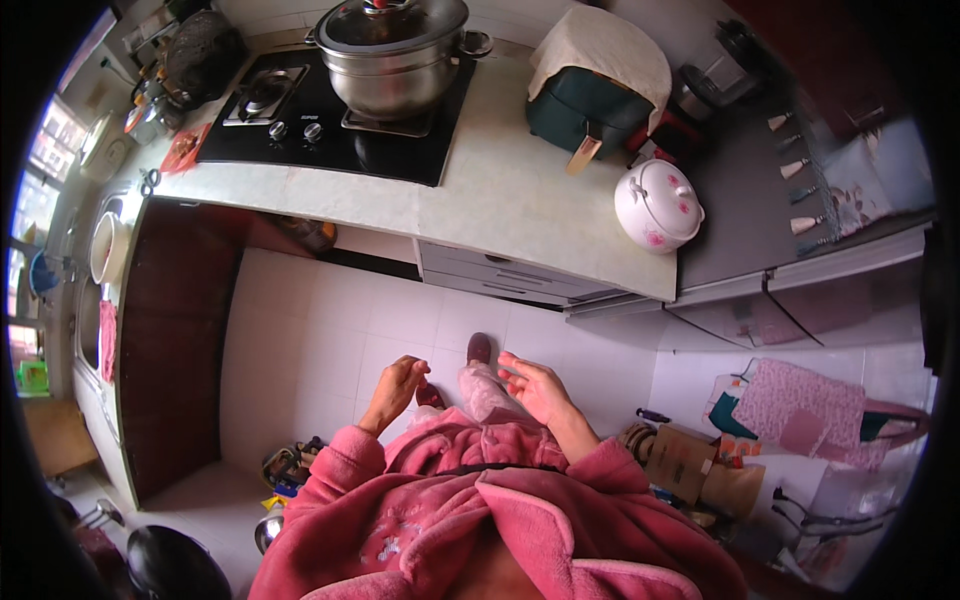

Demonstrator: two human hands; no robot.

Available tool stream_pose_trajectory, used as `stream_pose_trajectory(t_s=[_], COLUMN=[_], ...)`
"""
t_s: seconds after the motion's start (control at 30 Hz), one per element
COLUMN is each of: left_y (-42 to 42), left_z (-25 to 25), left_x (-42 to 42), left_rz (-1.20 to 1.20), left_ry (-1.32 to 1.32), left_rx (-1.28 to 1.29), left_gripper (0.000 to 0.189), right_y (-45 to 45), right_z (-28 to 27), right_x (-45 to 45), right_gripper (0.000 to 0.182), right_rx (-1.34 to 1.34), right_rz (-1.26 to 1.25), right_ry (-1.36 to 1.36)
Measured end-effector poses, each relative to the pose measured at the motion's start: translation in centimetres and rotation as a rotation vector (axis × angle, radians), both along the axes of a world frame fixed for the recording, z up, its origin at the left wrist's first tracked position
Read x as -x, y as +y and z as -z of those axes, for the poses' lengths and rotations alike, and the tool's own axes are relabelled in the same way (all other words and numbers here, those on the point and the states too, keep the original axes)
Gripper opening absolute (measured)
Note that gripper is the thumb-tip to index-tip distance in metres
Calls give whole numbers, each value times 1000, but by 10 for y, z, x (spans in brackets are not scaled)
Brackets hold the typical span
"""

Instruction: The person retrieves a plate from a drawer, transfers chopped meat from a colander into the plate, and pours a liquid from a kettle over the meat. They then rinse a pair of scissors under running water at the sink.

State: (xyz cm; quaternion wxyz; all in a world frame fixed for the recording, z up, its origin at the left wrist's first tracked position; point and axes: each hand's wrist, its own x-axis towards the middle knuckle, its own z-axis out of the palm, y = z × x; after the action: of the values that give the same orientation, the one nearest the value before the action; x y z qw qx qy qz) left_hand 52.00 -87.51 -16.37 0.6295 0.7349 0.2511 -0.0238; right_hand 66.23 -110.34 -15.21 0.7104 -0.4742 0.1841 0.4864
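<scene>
My left hand [393,388] hangs in the air before my waist, its fingers loosely curled and nothing visible in them. To its right, my right hand [537,387] is also raised, palm partly turned up, fingers apart and holding nothing. Both come out of the sleeves of a pink fleece robe [480,517]. Beneath them are my pink patterned trousers [487,394], dark red shoes [478,349] and the white tiled floor [322,330]. Ahead, a large steel steamer pot [394,79] with a glass lid stands on a black gas hob [322,154]. Neither hand touches these.
A pale countertop [495,195] runs across the front. On it stand a green air fryer [562,112] under a cloth [600,52] and a white flowered lidded pot [656,214]. Scissors [151,180] lie near the left corner. A cardboard box [679,461] sits at lower right, a black pan [176,562] at lower left.
</scene>
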Motion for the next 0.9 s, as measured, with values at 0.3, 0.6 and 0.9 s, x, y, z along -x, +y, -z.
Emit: stream_pose_trajectory(t_s=[0.3,0.6,0.9], left_y=[-16,-38,-14], left_z=[0,24,14], left_x=[-26,-15,-17], left_rz=[-205,-440,-529], left_ry=[-36,116,238], left_rx=[-244,-379,-196], left_gripper=[22,15,20], right_y=[27,91,112], right_z=[11,25,55], right_x=[-111,-162,-168], right_gripper=[39,35,39], right_rx=[-160,-62,-63], right_rz=[-139,-518,-437], right_ry=[-146,3,-16])
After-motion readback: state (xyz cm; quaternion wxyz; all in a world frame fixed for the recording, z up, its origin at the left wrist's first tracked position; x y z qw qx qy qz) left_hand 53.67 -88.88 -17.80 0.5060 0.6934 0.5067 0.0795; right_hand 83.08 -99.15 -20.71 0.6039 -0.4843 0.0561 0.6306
